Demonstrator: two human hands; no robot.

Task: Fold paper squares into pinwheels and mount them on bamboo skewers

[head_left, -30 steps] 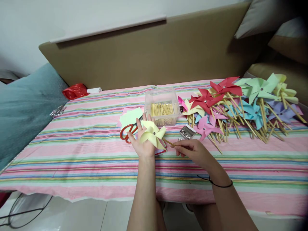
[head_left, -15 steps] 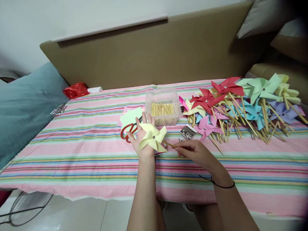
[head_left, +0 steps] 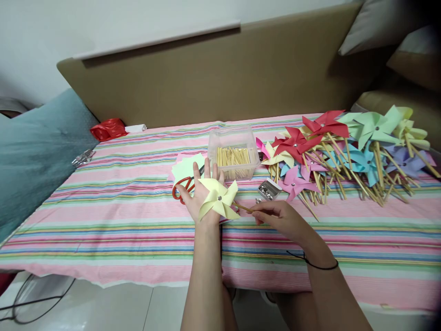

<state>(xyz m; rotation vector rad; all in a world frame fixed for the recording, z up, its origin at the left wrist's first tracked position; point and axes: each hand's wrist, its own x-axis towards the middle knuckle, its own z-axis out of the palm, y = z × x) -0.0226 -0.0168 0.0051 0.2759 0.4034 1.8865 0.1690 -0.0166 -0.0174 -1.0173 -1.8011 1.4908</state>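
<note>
The left hand [head_left: 201, 195] is spread flat, fingers extended and apart, palm turned toward the yellow pinwheel [head_left: 219, 198], which lies against it; the fingers are not curled around anything. The right hand [head_left: 279, 218] is pinched closed on the wooden stick [head_left: 243, 207] of that pinwheel, thumb and fingers meeting at the stick's near end, the remaining fingers folded under. A black band [head_left: 315, 264] circles the right wrist.

The clear plastic box [head_left: 233, 151] of wooden sticks serves as reference. The yellow pinwheel sits just in front of the box, above the striped cloth [head_left: 113, 216]. The red-handled scissors [head_left: 184, 187] lie to the front-left of the box, partly hidden behind the left hand. A stack of pale green and pink paper squares [head_left: 186, 166] lies immediately left of the box, touching the scissors' blades. A small open tin of metal pins [head_left: 268, 189] sits to the front-right of the box, with a few loose pins [head_left: 257, 200] beside it, near the right hand. A heap of finished pinwheels [head_left: 344, 147] in red, pink, blue, green, yellow and purple lies to the right of the box, sticks overlapping. A red plastic bag [head_left: 107, 129] lies well to the left of the box at the cloth's far edge. A teal cushion [head_left: 37, 151] lies further left still.
</note>
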